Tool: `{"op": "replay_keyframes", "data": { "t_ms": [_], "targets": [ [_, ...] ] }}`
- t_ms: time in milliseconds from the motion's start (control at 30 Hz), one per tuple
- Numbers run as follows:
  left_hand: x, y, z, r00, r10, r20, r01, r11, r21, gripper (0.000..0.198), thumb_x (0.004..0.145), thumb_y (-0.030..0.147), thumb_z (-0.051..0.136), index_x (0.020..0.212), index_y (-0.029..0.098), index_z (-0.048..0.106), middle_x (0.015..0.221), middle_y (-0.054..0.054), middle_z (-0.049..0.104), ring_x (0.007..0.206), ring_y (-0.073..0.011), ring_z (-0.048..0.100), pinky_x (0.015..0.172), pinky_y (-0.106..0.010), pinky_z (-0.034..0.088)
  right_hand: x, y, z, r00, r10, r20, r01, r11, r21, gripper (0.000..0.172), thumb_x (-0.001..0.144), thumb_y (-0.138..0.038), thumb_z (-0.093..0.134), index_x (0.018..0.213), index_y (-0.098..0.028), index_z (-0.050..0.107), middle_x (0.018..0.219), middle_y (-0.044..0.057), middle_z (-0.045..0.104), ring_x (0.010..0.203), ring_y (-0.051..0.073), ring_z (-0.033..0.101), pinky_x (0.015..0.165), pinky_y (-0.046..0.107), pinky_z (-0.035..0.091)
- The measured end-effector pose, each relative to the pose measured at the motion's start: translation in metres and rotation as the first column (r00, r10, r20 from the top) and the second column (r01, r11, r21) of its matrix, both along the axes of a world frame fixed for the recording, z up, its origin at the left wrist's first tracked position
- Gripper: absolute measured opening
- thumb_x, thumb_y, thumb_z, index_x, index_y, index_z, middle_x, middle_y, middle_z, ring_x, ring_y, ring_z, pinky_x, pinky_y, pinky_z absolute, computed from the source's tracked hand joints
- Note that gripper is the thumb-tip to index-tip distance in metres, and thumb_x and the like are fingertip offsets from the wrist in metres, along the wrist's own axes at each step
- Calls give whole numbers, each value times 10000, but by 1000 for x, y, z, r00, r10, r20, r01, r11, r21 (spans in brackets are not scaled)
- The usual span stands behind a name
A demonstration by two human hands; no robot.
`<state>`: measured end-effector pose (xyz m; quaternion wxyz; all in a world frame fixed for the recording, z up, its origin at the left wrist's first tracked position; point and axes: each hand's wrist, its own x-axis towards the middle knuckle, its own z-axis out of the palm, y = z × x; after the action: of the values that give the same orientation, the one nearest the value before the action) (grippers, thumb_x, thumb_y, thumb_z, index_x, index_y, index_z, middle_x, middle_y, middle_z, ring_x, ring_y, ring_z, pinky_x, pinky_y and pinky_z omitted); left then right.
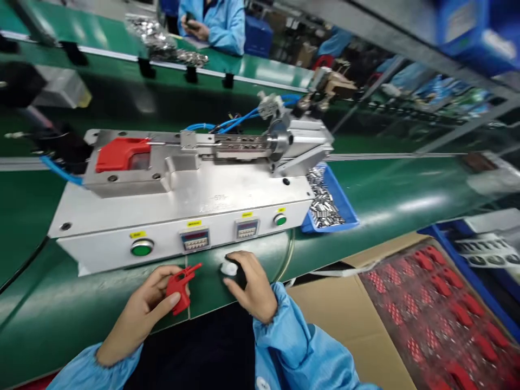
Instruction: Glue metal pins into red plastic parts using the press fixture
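My left hand (156, 300) grips a red plastic part (179, 290), shaped like a small handle with a thin prong pointing up to the right. Beside it, my right hand (254, 287) curls around a small black round object (239, 276) with a white patch (228, 268) on top; what the white is I cannot tell. Both hands are just in front of a metal bench machine (187, 200). Another red part (117, 154) lies in the fixture at the machine's left end, with a thin metal rod (164, 143) meeting its right tip.
Green buttons (142, 247) and counters line the machine's front. A blue bin (345, 211) of small metal pins stands at its right. Lower right, a cardboard box (341, 325) holds a clear tray (406, 303) of red parts. Across the line (260, 67) sits a co-worker (227, 24).
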<state>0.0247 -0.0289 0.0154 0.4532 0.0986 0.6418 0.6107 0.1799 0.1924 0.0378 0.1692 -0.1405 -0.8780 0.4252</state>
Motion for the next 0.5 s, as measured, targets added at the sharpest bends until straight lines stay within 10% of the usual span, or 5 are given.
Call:
{"op": "replay_keyframes", "data": {
  "t_ms": [167,300,500],
  "targets": [
    [-2,-5,-18,1000,-5,-28,4,999,-54,715,781,644,820,1298,199,606,1018,-111,783,892,-281,736,780,-330,607,34,48,62,1000,18,-13,-16,993,115,177,1048,-243,615,1221,-237,656,1176,87,715,1092,225,694,976,343,573],
    [-1,-6,-26,999,32,-7,-32,997,-71,789,730,678,841,1314,196,618,1025,-105,783,908,-284,732,763,-307,605,35,136,113,961,-260,90,201,887,415,122,1034,-216,610,1021,-195,729,986,56,758,911,209,717,858,312,572],
    [-2,-1,-27,1000,0,-28,0,1000,-11,750,759,658,841,1312,202,621,1000,-88,776,911,-260,714,797,-286,588,-22,248,108,656,-542,525,125,764,633,101,957,-91,685,946,-157,761,942,87,758,933,229,724,878,327,557]
  ]
}}
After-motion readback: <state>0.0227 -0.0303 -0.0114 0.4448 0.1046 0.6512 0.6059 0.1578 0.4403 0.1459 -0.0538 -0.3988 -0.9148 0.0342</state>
